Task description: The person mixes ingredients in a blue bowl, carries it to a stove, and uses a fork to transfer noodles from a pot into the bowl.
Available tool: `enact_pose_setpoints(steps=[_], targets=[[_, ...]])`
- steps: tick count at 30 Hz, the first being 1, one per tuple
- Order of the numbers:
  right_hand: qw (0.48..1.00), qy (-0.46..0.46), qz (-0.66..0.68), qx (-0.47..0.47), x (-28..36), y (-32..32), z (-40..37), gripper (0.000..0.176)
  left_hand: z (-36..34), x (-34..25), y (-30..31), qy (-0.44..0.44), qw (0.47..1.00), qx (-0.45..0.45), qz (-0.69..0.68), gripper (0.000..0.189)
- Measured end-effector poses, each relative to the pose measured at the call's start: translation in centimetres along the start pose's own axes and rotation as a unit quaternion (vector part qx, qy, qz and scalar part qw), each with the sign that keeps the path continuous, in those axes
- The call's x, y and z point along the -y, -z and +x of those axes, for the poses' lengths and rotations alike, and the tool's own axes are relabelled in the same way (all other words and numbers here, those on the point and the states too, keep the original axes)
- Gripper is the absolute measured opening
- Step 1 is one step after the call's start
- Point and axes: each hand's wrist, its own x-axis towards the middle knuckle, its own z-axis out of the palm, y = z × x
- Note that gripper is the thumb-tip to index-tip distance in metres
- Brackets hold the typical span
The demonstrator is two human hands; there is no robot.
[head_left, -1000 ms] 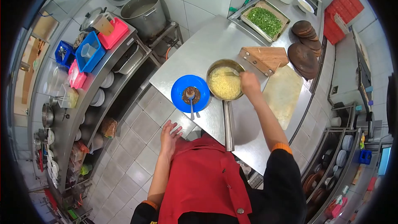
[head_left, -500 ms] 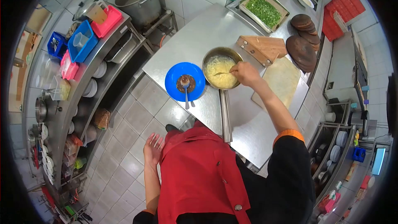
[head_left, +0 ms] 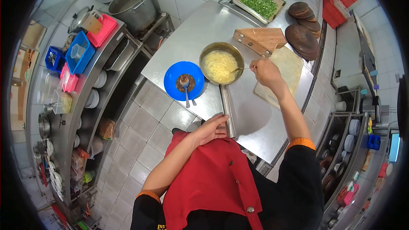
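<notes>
Noodles (head_left: 220,67) fill much of the pan (head_left: 222,46) in the head view, pale and wet, with the pan on the steel counter (head_left: 257,123). Your right hand (head_left: 266,72) is closed on the upper end of a fork (head_left: 241,69), which slants over the pan's right side with its tip in the noodles. Your left hand (head_left: 208,131) has its fingers loosely spread at the far end of the long handle (head_left: 227,108); you cannot tell from here whether they press on it.

Wrap that left hand properly round the handle before you push hard with the fork. The handle runs towards the counter's near edge, so a knock from your apron (head_left: 204,174) could swing the pan. Work the fork low and slowly, loosening strands from the wall inward, and lift in small turns so that liquid does not slop over the rim.

Mind the left side: the blue plate (head_left: 170,81), with a spoon (head_left: 186,91) resting in brown sauce (head_left: 196,84), sits close beside the pan, and a sideways tug could bump it. On your right, the wooden block (head_left: 260,38) and the cutting board (head_left: 290,66) lie near your working wrist, so draw the fork upward rather than outward.
</notes>
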Motion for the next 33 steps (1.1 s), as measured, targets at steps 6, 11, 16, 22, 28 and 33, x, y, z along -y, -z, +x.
enact_pose_setpoints(steps=[6, 11, 16, 22, 28, 33], targets=[[0.998, -0.052, 0.035, -0.030, -0.4, 0.0, -2.1, 0.014, 1.5, 0.3, -1.8, -0.014, 0.998, 0.034, -0.058, 0.038], [0.993, -0.095, 0.070, -0.023, -0.9, 0.8, -3.4, 0.015, 2.3, 0.3, -0.4, -0.054, 0.991, -0.044, -0.113, 0.017], [0.982, -0.073, 0.167, -0.059, -1.5, 0.5, -4.4, 0.017, 1.0, 0.0, -0.2, -0.081, 0.993, -0.055, -0.072, 0.013], [0.982, -0.075, 0.162, -0.061, -1.4, 0.3, -4.4, 0.017, -1.8, 0.0, -0.1, -0.045, 0.997, -0.049, -0.027, 0.016], [0.983, -0.080, 0.140, -0.090, 0.2, 0.8, -3.3, 0.017, -2.5, -0.4, 0.2, -0.073, 0.994, -0.072, 0.035, 0.020], [0.981, -0.051, 0.080, -0.167, 0.0, 2.7, -1.3, 0.017, -4.3, -0.8, -0.8, -0.099, 0.990, -0.069, 0.074, 0.026]])
